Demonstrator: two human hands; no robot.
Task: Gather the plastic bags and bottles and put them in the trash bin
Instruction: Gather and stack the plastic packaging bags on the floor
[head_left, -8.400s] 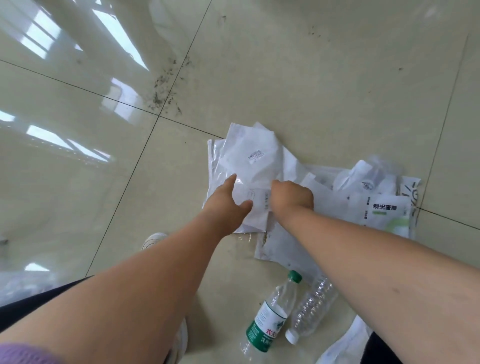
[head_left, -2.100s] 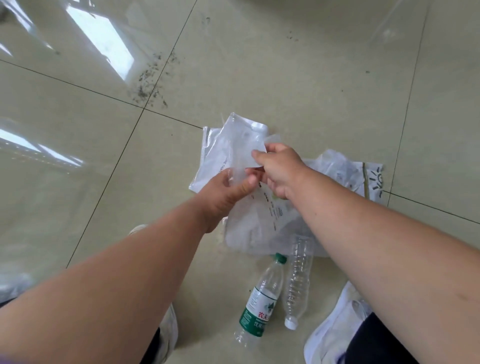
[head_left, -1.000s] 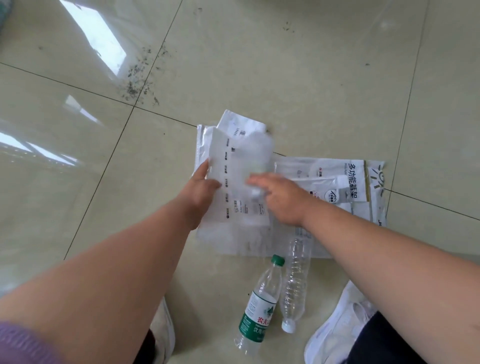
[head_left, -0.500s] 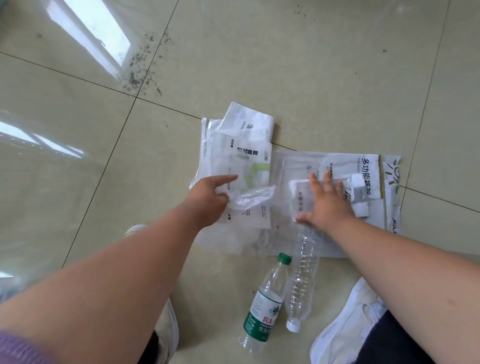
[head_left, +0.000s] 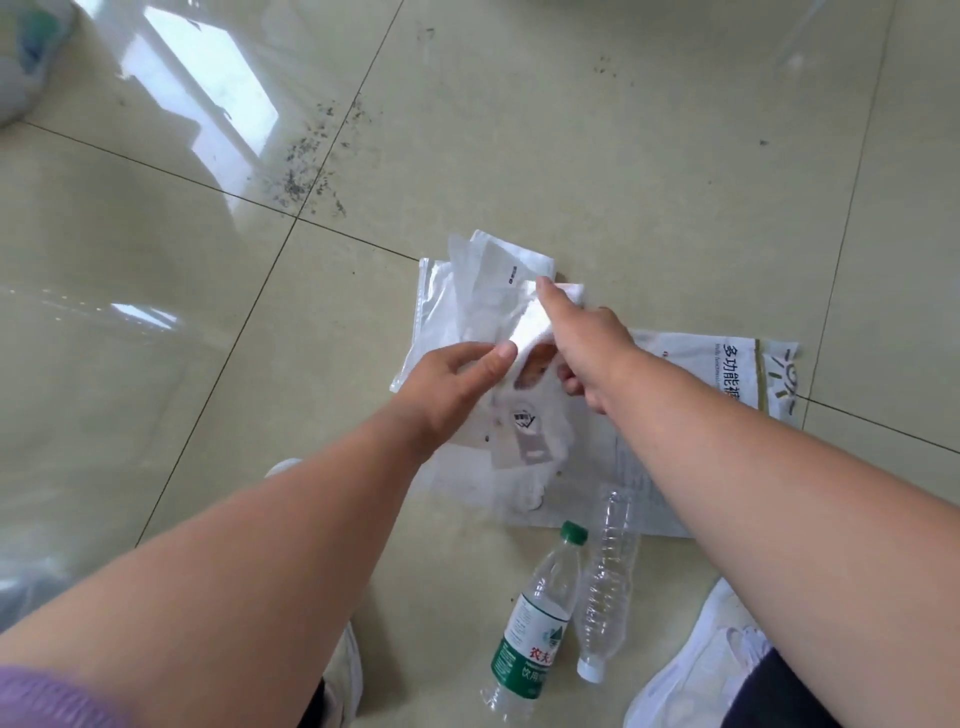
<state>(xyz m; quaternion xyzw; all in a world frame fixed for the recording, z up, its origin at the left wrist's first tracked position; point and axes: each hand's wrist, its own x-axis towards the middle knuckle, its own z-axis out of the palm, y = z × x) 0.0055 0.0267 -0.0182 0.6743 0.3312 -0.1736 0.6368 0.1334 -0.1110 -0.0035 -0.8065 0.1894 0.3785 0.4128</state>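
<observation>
- The floor was made of big shiny pale tiles with thin dark lines between them.
- Little dark specks lay on the floor where two of the lines crossed, far from the person.
- A pile of plastic bags lay flat on the floor in front of the person.
- One big white bag with dark printed signs stuck out on the right side of the pile.
- The left hand was closed, with the thumb pressed on the edge of a thin clear bag.
- The right hand was closed too, and its fingers pinched the top of the same clear bag.
- Both hands held that bag up a little, over the other bags.
- Two bottles lay on the floor near the person, just under the pile.
- The bottle with the green cap and green label lay on the left.
- The clear bottle with the white cap lay right beside it, and its far end rested on the edge of the pile.
- A white shoe showed at the bottom right, and another pale shoe peeked out under the left arm.
- A bit of purple sleeve showed at the bottom left corner.
</observation>
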